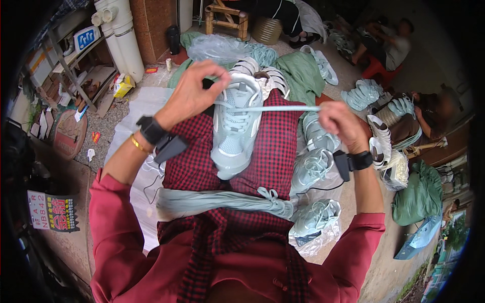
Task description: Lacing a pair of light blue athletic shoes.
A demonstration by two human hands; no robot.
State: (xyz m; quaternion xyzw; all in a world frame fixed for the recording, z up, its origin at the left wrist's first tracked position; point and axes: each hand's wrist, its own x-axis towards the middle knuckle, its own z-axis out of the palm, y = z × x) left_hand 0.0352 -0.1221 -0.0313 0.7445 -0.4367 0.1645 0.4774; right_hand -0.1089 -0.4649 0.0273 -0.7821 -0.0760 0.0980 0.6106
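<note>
A pale blue-grey sneaker (234,135) rests on my lap over a red-and-black checked apron (275,146), its toe pointing toward me. My right hand (344,123) is closed on a light blue shoelace (288,108), which runs taut sideways from the upper eyelets. On the other side, my left hand (194,93) is curled beside the shoe's collar, and a short piece of lace reaches toward its fingers. The exact grip there is partly hidden. A bundle of loose pale laces (222,202), tied with a bow, lies across my lap.
Laced sneakers (310,169) stand on plastic at my right. Beyond my knees lie white-striped shoes (273,81), clear plastic bags (214,48) and green sacks (300,76). A shelf (76,63) and white pipes (121,43) stand far left. Other people (396,48) sit at the far right.
</note>
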